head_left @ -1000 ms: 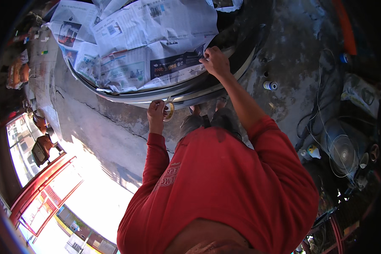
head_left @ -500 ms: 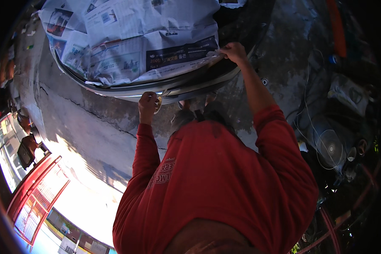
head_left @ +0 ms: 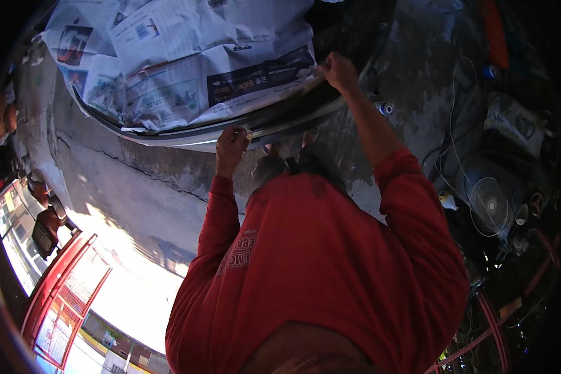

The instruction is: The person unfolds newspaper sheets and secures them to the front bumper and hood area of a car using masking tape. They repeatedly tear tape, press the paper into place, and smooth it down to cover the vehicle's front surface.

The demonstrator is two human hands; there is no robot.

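Note:
Newspaper sheets (head_left: 168,62) lie over a large curved panel, like a car's bumper or hood, whose pale rim (head_left: 187,138) bows toward me. Just in front of that rim, my left hand (head_left: 230,151) is closed round a small yellowish roll of tape (head_left: 249,136), mostly hidden by the fingers. My right hand (head_left: 341,73) is raised at the newspaper's right corner, beside the panel's dark bare part (head_left: 349,37). Its thumb and finger are pinched together; whether they grip paper edge or a strip of tape is too dark to tell.
Cracked concrete (head_left: 131,162) spreads below the panel. On the right lie a can (head_left: 385,109), a loose pale cord (head_left: 453,118) and a round clear-looking object (head_left: 491,206) among clutter. A red mesh gate (head_left: 65,305) stands at lower left. My feet are under the panel's edge.
My left hand has shifted a little right and turned, so less of the tape roll shows. The right hand has moved slightly up and left. The view has shifted slightly.

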